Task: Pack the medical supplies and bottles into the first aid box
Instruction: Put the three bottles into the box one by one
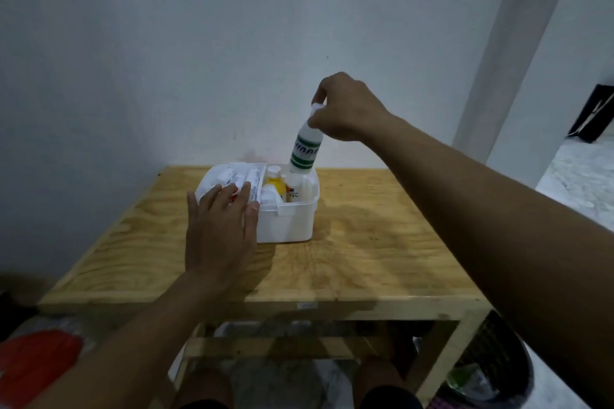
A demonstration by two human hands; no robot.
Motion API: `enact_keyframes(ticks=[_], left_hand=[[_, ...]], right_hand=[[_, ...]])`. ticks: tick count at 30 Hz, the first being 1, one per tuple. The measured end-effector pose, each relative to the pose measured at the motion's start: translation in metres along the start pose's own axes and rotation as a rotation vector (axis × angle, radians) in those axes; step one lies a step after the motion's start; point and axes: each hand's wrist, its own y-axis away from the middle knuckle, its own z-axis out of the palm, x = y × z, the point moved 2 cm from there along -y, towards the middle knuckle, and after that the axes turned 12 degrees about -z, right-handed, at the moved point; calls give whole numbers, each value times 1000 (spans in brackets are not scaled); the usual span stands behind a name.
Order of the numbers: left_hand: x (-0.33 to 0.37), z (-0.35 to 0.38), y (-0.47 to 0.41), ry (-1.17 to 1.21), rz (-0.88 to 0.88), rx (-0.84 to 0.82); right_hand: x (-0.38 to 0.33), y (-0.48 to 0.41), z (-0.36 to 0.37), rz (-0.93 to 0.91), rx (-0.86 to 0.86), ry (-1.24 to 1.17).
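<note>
A white first aid box (292, 222) stands at the back middle of the wooden table (365, 252). My right hand (345, 109) pinches the cap of a white bottle with green bands (304, 151), held upright with its base at the box's far right corner. Inside the box stand a yellow bottle (277, 184) and a small white bottle marked 70% (293, 192). My left hand (221, 229) lies flat on the left part of the box, over a tray of white tubes (239, 176), fingers spread.
A pale wall rises right behind the table. Under the table's right side stands a dark mesh bin (491, 375). A red object (36, 365) lies on the floor at the lower left. My knees show below the table's front edge.
</note>
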Motion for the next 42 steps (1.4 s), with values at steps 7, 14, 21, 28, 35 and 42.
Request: enact_keyframes(ticks=[7,14,21,28,35,42], left_hand=[[-2,-1,-1,-2,9,-16],[-4,1,-1,4,11,-18],[-5,4,-1,20,13,-14],[-5,4,-2,30,17,-27],[-7,-7,-16,116,53,29],[-10,-26,-73,189,-83,6]], right_hand=[[-11,4,40,3,-165,36],[-4,10,73,30,-315,65],[4,14,95,39,-386,80],[6,15,95,47,-386,67],[-1,10,79,113,-358,-46],[14,0,81,143,-238,26]])
